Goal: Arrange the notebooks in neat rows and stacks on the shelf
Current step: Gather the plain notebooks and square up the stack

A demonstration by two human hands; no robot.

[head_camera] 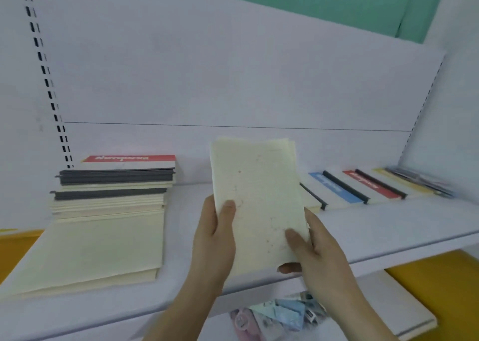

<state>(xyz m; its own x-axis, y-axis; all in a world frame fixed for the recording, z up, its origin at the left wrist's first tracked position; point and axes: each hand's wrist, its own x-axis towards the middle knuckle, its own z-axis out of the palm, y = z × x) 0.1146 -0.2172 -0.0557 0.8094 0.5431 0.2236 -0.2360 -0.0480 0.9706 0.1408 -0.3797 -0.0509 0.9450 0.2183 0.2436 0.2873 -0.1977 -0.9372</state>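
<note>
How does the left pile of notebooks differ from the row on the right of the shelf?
The left pile is stacked tall, flat and mostly cream with grey bands; the right row lies low and fanned, overlapping sideways. The pile's one red cover sits on top; the row shows blue, red and yellow covers. Both rest on the white shelf.

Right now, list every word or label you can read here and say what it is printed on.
"Notebook", roughly; white lettering seen upside down and blurred: red band on the top notebook of the left stack.
Blue-banded notebook: white lettering, too blurred to read.
Red-banded notebook: white lettering, too blurred.
Cream notebooks in the hands: no readable text.
</note>
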